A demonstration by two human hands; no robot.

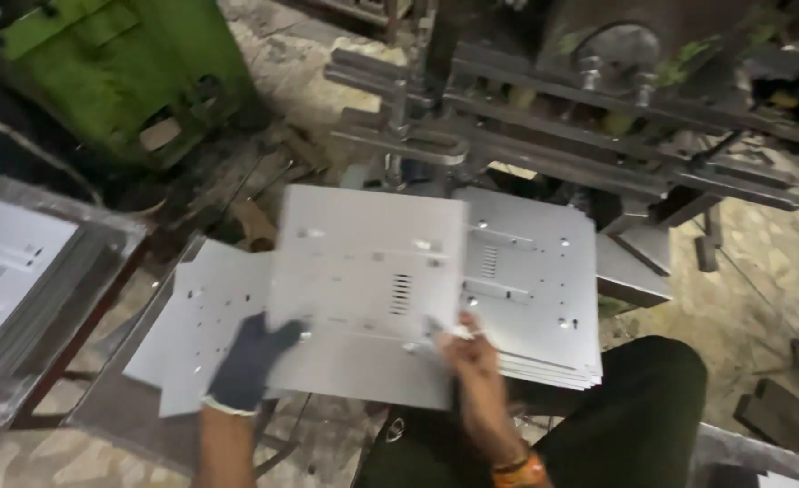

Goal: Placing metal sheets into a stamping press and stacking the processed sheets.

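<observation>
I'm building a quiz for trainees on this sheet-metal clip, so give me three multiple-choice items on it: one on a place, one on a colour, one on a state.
1. Where does the stack of punched metal sheets lie relative to the sheet being held?
A. To its right
B. On the floor behind the person
C. On top of the green machine

2. What colour is the glove on the left hand?
A. Bright yellow
B. Dark blue-grey
C. White

3. How is the right hand dressed?
A. In a matching glove
B. Wrapped in cloth
C. Bare, with an orange band at the wrist

Answers:
1 A, the stack sits to the right, partly under the held sheet's edge.
2 B, the glove gripping the sheet's lower left corner is dark.
3 C, bare fingers pinch the sheet's lower right edge.
</observation>
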